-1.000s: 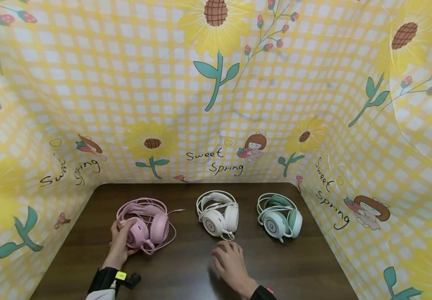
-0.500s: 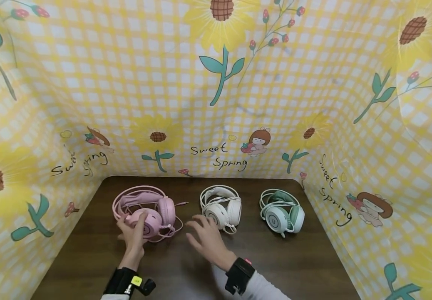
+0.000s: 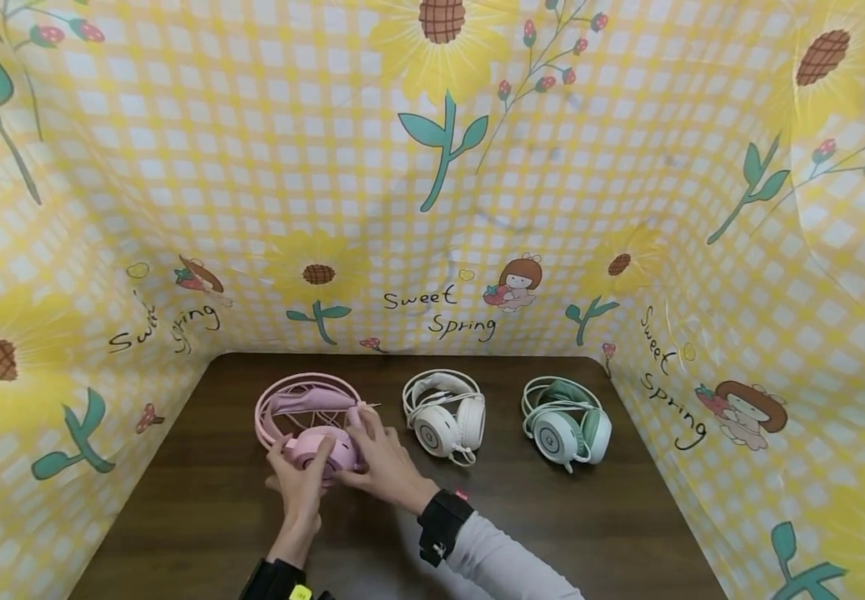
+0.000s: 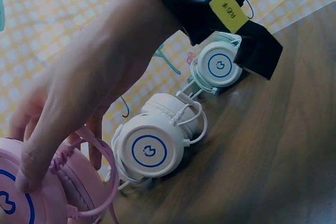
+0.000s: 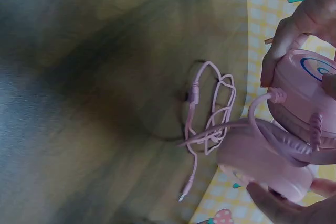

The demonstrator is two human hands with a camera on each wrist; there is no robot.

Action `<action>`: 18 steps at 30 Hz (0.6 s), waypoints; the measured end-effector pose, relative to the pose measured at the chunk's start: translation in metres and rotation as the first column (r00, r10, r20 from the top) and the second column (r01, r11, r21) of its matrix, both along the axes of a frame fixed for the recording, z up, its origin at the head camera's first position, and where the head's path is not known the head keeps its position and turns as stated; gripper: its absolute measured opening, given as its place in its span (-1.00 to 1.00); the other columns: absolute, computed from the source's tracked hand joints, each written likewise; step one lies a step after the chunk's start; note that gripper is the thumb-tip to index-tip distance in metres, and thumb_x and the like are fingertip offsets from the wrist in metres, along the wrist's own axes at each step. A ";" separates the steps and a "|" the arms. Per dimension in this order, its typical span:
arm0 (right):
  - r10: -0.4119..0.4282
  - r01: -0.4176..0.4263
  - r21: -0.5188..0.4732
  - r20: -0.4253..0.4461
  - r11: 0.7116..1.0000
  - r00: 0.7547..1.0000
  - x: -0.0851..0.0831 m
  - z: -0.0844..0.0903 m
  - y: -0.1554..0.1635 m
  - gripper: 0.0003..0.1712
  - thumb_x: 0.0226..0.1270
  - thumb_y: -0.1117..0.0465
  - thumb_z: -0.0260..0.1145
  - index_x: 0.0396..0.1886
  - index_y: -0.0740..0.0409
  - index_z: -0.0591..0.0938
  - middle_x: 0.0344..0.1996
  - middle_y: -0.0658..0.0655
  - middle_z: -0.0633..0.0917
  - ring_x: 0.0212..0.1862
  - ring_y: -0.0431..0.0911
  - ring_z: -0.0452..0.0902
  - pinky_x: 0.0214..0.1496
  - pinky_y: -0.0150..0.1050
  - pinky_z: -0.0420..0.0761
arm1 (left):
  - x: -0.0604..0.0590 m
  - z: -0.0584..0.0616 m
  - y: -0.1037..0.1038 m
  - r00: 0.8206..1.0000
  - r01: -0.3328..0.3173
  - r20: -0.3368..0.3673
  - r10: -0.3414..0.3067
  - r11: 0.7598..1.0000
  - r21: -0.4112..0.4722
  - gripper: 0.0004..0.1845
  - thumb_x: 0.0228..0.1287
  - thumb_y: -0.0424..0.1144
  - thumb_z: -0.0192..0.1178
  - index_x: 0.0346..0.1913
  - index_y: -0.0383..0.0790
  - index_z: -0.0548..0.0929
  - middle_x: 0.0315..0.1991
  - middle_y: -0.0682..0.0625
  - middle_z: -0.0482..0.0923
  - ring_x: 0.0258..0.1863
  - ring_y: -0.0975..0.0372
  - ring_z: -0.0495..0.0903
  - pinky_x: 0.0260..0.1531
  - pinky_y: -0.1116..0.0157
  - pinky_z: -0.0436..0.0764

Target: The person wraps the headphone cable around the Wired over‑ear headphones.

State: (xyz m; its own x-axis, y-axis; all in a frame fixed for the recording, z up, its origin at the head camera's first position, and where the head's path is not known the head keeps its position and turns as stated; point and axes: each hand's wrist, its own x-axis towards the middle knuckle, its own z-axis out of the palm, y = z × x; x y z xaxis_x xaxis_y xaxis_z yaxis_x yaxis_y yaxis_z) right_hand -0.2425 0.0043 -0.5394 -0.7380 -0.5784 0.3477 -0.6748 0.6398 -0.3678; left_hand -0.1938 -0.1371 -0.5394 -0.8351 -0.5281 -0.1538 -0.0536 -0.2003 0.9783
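Pink headphones (image 3: pixel 305 398) sit at the left of the dark wooden table (image 3: pixel 567 517), tilted up between both hands. My left hand (image 3: pixel 301 458) grips the near earcup (image 5: pixel 310 87) from the front. My right hand (image 3: pixel 361 433) holds the other earcup (image 5: pixel 262 166) from the right side, its thumb (image 4: pixel 31 174) pressed on the pink shell. The pink cable (image 5: pixel 210 108) hangs in a loose coil down onto the table. White headphones (image 3: pixel 443 417) lie in the middle and green headphones (image 3: pixel 567 425) to the right, both untouched.
A yellow checked cloth with sunflowers (image 3: pixel 432 208) walls the table in at the back and both sides. The white headphones (image 4: pixel 152 148) lie close beside my right hand. Bare tabletop shows in front of the headphones.
My right hand moved left from in front of the white headphones and took hold of the pink ones. The pink headphones shifted right and tipped up in my left hand.
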 end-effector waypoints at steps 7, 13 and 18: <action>-0.070 0.068 -0.027 -0.099 0.997 0.993 0.007 -0.010 0.012 -0.33 0.09 -0.20 0.47 0.19 -0.12 0.54 0.40 0.11 0.30 0.02 0.14 0.51 -0.34 -0.10 0.61 | 0.009 -0.005 0.006 0.994 0.104 0.018 -0.104 0.995 0.007 -0.02 0.28 0.08 0.28 0.50 0.11 -0.21 0.44 -0.40 -0.28 0.03 -0.20 0.39 -0.30 -0.01 0.68; -0.064 0.048 -0.073 -0.229 0.996 0.971 0.011 -0.010 0.031 -0.33 0.06 -0.16 0.49 0.16 -0.06 0.57 0.40 0.10 0.33 0.11 0.15 0.49 -0.24 -0.03 0.65 | 0.007 -0.007 0.002 0.994 0.108 -0.033 -0.105 0.989 0.104 -0.06 0.39 0.14 0.12 0.51 0.21 -0.35 0.33 -0.30 0.11 0.06 -0.02 0.49 -0.15 -0.12 0.61; -0.034 0.004 -0.102 -0.286 0.995 0.958 0.020 -0.005 0.056 -0.35 -0.04 -0.12 0.54 0.09 -0.07 0.60 0.37 0.10 0.37 0.15 0.12 0.45 -0.21 -0.03 0.65 | 0.002 -0.006 -0.013 0.995 0.096 -0.020 -0.094 0.968 0.234 -0.30 0.48 0.21 -0.11 0.50 0.09 -0.12 -0.17 0.04 0.47 -0.39 0.30 0.61 -0.40 0.23 0.62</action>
State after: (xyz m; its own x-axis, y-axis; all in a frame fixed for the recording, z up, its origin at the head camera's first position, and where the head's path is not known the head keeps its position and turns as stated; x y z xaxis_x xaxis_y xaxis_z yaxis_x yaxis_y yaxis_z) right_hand -0.2220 0.0601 -0.5443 -0.6092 -0.5170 0.6013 -0.7493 0.6236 -0.2230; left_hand -0.1921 -0.1501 -0.5459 -0.8815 -0.3965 -0.2563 -0.0751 -0.4183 0.9052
